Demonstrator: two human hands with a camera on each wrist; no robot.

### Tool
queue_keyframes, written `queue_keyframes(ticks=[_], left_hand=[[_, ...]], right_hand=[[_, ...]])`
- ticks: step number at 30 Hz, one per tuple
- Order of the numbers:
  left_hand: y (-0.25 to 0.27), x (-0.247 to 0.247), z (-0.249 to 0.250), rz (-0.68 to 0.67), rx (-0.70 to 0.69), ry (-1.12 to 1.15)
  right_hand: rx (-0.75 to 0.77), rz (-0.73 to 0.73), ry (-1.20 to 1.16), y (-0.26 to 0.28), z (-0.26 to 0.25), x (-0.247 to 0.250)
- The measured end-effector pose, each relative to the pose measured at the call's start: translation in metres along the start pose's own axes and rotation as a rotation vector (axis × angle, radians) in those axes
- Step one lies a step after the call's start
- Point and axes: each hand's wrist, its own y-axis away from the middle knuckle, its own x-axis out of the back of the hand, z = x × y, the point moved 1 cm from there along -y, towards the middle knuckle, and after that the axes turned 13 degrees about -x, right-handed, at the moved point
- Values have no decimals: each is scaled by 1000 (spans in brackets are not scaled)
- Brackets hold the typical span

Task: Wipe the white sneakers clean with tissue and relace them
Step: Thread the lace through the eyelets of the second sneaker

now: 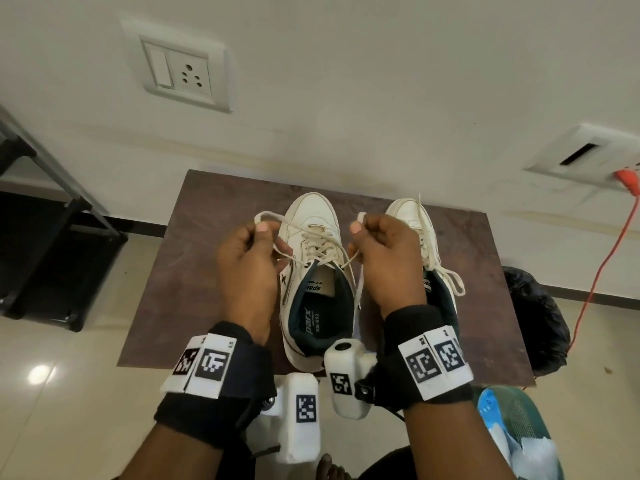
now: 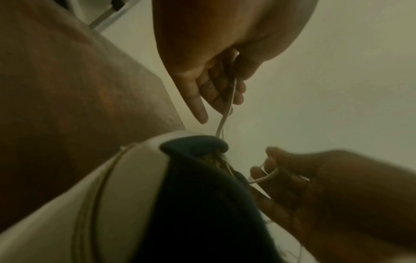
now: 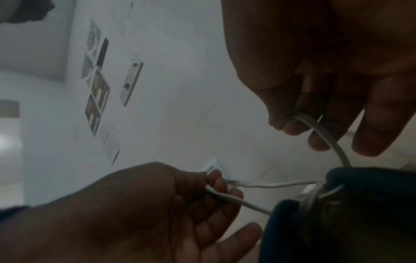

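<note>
A person's left hand is pinching a loop of cream lace between thumb and curled fingers, raised above the left edge of a brown desk. Between the two hands, a white sneaker with a dark green lining is sitting on the desk, toe pointing away, its laces running up to both fists. The right hand is gripping the other lace end in the same way, held apart from the left. Just beyond and to the right of the right hand, the second white sneaker is standing beside the first, partly hidden by the wrist, its lace trailing loose. Black straps with printed markers are wrapping both wrists.
</note>
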Motion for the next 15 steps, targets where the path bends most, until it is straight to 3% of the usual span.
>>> queue_keyframes(ticks=[3,8,11,15], left_hand=[[0,-5,-1,-94,-131,-69],[0,-9,-3,-227,-190,-45],[3,-10,-4,-373,-278,-101],[3,-12,-3,-456,-264,-25]], right_hand=[[39,-143,72,5,-2,-4],[104,-345,151,13,-8,-17],[180,-395,162,17,-12,-18],[220,-410,146,17,-12,-18]])
